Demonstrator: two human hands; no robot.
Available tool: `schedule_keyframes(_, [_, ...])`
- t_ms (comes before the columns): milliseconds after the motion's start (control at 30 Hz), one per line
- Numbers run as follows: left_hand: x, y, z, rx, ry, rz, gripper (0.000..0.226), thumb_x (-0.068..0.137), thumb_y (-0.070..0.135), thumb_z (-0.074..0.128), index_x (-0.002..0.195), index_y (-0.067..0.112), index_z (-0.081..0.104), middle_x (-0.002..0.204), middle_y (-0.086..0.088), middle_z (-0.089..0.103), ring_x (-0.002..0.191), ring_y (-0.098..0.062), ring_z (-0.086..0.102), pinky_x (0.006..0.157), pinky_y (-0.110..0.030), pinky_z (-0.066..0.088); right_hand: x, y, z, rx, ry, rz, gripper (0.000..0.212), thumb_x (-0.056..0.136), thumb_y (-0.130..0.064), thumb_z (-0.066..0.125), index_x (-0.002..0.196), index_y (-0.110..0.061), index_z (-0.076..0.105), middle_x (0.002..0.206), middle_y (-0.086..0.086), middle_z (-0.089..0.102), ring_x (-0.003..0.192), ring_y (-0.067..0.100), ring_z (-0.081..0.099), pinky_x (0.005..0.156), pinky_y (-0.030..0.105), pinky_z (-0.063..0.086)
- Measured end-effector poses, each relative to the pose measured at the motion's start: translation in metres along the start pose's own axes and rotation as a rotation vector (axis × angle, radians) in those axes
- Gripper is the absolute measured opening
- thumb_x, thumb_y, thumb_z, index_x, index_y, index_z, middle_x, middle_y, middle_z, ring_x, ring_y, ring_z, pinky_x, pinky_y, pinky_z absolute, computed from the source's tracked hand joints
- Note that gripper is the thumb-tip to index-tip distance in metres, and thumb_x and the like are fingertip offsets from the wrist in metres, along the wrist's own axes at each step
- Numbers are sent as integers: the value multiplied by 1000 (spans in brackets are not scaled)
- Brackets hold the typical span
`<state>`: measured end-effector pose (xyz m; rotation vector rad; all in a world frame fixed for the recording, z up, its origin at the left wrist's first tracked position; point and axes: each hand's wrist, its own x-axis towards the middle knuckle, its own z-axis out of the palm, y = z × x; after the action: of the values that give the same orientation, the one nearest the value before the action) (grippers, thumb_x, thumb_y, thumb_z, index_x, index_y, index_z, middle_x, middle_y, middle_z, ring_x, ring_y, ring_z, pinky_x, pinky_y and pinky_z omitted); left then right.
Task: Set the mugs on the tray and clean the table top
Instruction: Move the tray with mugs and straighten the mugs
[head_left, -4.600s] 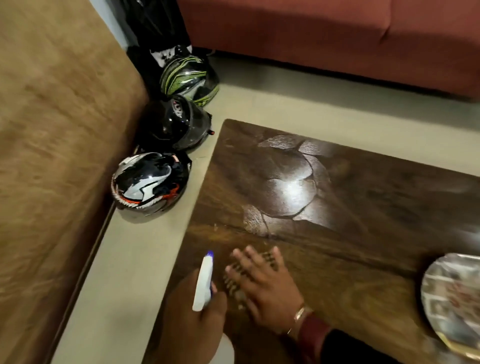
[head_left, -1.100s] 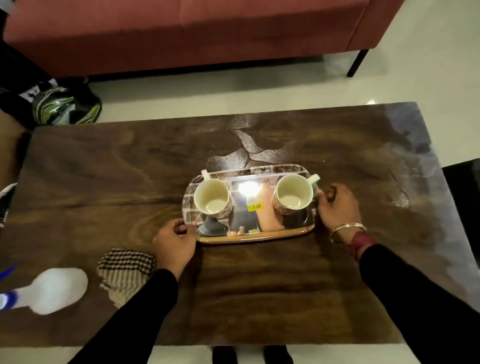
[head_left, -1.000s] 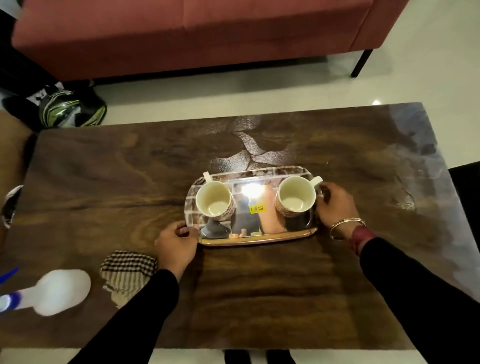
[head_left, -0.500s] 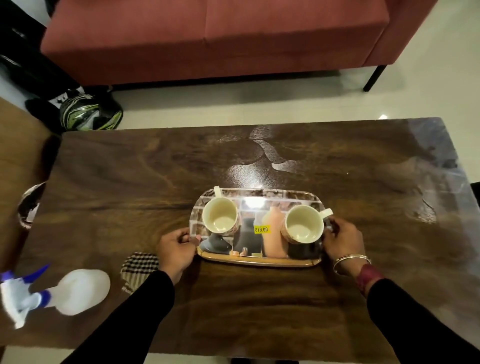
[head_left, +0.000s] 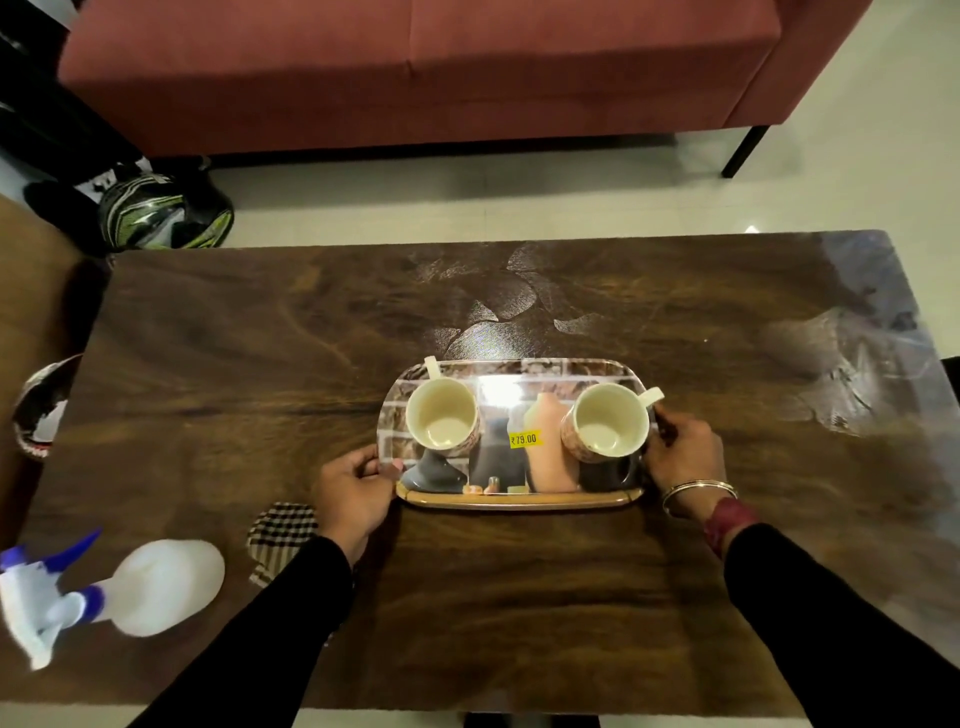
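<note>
A shiny rectangular tray (head_left: 514, 500) rests at the middle of the dark wooden table (head_left: 519, 597). Two cream mugs stand upright on it, one at the left (head_left: 441, 419) and one at the right (head_left: 605, 422). My left hand (head_left: 356, 491) grips the tray's left end and my right hand (head_left: 680, 452) grips its right end. A checked cloth (head_left: 283, 535) lies crumpled on the table just left of my left wrist. A white spray bottle (head_left: 156, 587) with a blue trigger lies on its side at the near left corner.
A red sofa (head_left: 415, 67) stands beyond the table across a strip of pale floor. Helmets sit on the floor at the far left (head_left: 161, 213) and beside the table's left edge (head_left: 41, 405). A black sofa leg (head_left: 743, 150) stands at the right.
4.6 s ago my right hand wiped the table's left corner with the cloth while my left held the spray bottle. Both now lie on the table and my hands grip the tray.
</note>
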<state>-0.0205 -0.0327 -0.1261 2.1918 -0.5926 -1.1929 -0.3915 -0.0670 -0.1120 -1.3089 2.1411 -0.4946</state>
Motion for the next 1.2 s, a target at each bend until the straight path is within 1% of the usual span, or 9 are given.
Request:
schedule_keyframes(167, [-28, 17, -4, 301, 240, 291, 24, 91, 23, 80, 110, 10, 76, 103, -8, 77, 98, -27, 74, 90, -35, 57, -11, -10, -11, -35, 54, -31, 39, 102, -23, 57, 133, 0, 65, 122, 26, 68, 114, 41, 63, 98, 43, 48])
schedule_keyframes(267, [-55, 33, -3, 186, 309, 594, 37, 94, 45, 72, 115, 14, 69, 111, -1, 63, 96, -16, 66, 83, -23, 56, -30, -33, -24, 74, 228, -29, 62, 103, -54, 32, 108, -3, 67, 101, 19, 67, 98, 38, 62, 83, 41, 47])
schedule_keyframes(333, [-67, 41, 4, 190, 250, 694, 61, 85, 62, 74, 125, 16, 63, 119, 3, 58, 103, -11, 63, 85, -20, 55, -47, -54, -25, 141, 244, 7, 80, 93, -78, 32, 119, -9, 61, 106, 10, 66, 99, 31, 63, 84, 41, 51])
schedule_keyframes(433, [-74, 49, 20, 281, 192, 635, 102, 65, 76, 79, 142, 16, 50, 135, 2, 50, 118, -5, 49, 97, -19, 45, -71, -80, -12, 148, 177, 54, 125, 64, -97, 52, 150, -9, 32, 139, 13, 51, 120, 26, 56, 98, 41, 50])
schedule_keyframes(500, [-75, 55, 30, 279, 173, 582, 107, 58, 74, 84, 143, 19, 49, 135, 4, 51, 115, 0, 43, 94, -10, 41, -78, -87, 1, 132, 179, 35, 137, 56, -92, 68, 155, -9, 22, 143, 17, 44, 128, 32, 50, 105, 43, 48])
schedule_keyframes(633, [-70, 62, 39, 261, 193, 579, 95, 57, 63, 93, 136, 23, 56, 132, 3, 63, 115, -5, 54, 98, -21, 42, -73, -84, 16, 88, 236, -54, 123, 62, -59, 90, 152, -5, 27, 138, 18, 44, 126, 38, 50, 105, 46, 49])
schedule_keyframes(867, [-64, 66, 31, 267, 176, 747, 65, 62, 43, 99, 117, 24, 71, 109, 8, 77, 94, -4, 66, 84, 3, 39, -47, -69, 8, 123, 202, -247, 102, 66, -38, 91, 148, -9, 38, 138, 7, 51, 124, 23, 54, 99, 26, 44])
schedule_keyframes(1000, [-60, 66, 22, 282, 111, 784, 66, 62, 44, 99, 119, 27, 71, 111, 11, 77, 98, -7, 71, 89, -15, 53, -33, -65, -3, 117, 84, -338, 108, 64, -37, 95, 151, -9, 37, 144, 7, 54, 128, 19, 55, 104, 25, 44])
schedule_keyframes(1200, [-60, 64, 20, 263, 81, 798, 66, 62, 45, 97, 120, 29, 70, 111, 14, 75, 97, -4, 70, 86, -5, 48, -38, -59, -5, 107, 22, -405, 102, 59, -35, 93, 144, -14, 41, 131, 1, 59, 112, 15, 61, 94, 21, 47])
